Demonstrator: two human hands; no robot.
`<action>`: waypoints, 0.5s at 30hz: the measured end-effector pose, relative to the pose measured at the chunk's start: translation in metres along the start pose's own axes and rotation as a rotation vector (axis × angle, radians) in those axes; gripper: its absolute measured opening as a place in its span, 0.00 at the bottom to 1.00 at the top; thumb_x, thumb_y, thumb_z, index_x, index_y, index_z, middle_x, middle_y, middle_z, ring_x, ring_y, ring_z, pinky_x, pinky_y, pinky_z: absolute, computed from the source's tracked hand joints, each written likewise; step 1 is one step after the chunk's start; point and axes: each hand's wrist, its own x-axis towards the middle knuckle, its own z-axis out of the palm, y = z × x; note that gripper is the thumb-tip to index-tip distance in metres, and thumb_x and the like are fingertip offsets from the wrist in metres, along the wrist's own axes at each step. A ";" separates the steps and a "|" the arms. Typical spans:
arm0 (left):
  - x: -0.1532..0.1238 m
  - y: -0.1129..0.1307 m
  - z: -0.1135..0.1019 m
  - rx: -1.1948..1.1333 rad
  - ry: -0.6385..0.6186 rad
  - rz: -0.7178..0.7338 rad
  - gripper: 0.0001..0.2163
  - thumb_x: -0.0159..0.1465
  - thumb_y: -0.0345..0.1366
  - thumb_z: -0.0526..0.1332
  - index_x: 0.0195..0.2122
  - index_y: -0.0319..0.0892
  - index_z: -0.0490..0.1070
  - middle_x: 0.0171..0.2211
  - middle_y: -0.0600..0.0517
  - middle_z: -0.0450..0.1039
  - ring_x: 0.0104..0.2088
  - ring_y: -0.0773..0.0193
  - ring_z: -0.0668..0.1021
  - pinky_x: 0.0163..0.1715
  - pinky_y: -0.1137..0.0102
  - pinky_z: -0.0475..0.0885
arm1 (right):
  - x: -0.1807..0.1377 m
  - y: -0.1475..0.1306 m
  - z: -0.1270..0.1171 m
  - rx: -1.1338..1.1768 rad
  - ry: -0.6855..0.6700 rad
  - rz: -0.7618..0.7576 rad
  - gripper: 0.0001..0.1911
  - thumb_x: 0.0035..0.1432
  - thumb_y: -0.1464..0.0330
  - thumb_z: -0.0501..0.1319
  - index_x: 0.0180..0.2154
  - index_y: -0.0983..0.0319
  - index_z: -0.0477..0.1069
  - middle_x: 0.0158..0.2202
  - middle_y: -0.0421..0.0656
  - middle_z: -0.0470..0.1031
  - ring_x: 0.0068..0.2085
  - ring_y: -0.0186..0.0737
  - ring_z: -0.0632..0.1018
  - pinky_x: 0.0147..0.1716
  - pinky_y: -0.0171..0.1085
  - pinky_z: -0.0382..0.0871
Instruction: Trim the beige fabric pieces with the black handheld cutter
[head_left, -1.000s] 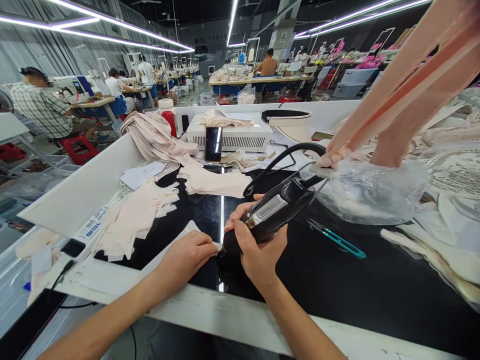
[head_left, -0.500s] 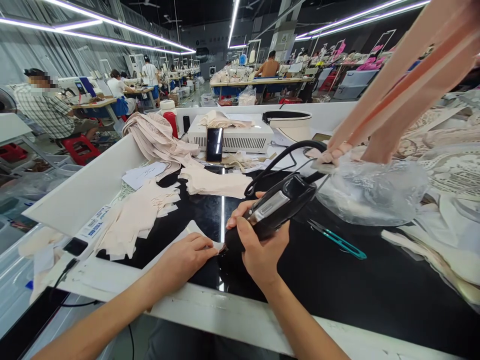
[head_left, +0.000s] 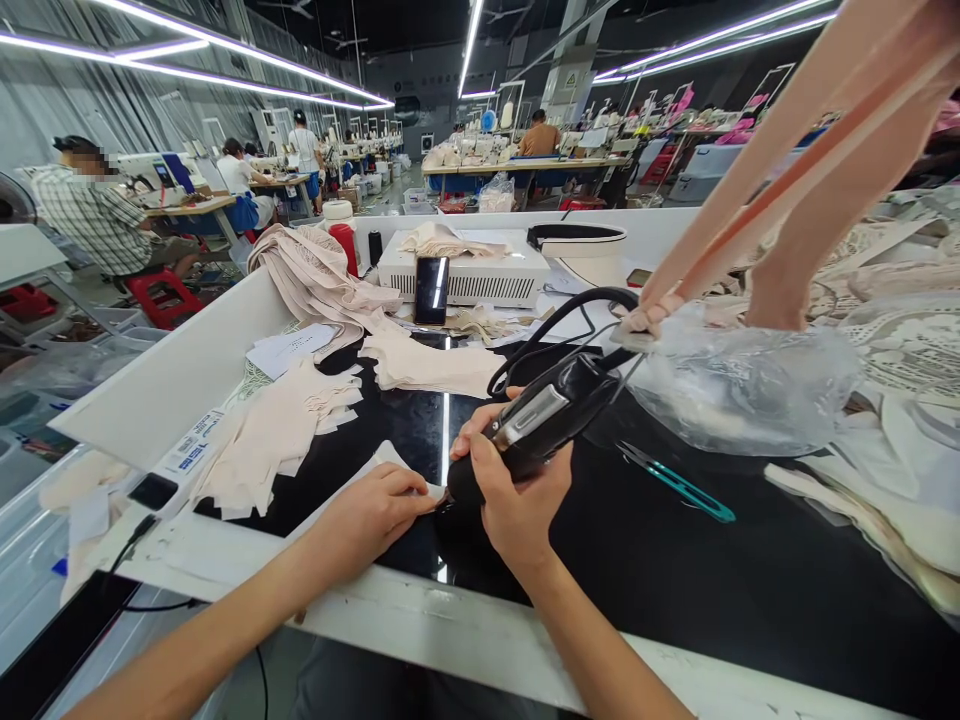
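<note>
My right hand point(head_left: 521, 495) is wrapped round a black corded handheld tool point(head_left: 577, 385) with a silver lever along its top. The tool tilts down to the left, and its narrow tip is beside my left fingertips. With its fingers closed, my left hand point(head_left: 382, 510) holds the edge of a pale fabric piece point(head_left: 387, 455) against the black tabletop point(head_left: 645, 580). Part of that piece is hidden under the hand. Pink fabric strips point(head_left: 780, 170) are knotted near the tool's cable end and stretch up to the right.
Teal-handled thread snips point(head_left: 686, 490) lie right of the tool. Stacked pale fabric pieces point(head_left: 262, 435) are at left, another piece point(head_left: 435, 365) behind. A phone point(head_left: 431, 290) leans on a white vented box point(head_left: 480, 272). A clear plastic bag point(head_left: 750, 390) sits at right. Several people work farther back.
The tool and my right hand have shifted very slightly left and downward. The pink strips sway a little. My left hand stays on the fabric.
</note>
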 end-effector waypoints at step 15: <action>0.032 -0.015 0.007 0.041 -0.051 -0.111 0.05 0.73 0.33 0.61 0.47 0.42 0.76 0.50 0.47 0.76 0.50 0.57 0.78 0.52 0.64 0.74 | 0.019 -0.018 -0.052 -0.395 0.011 0.005 0.20 0.56 0.63 0.73 0.47 0.55 0.69 0.36 0.37 0.78 0.32 0.38 0.81 0.36 0.40 0.79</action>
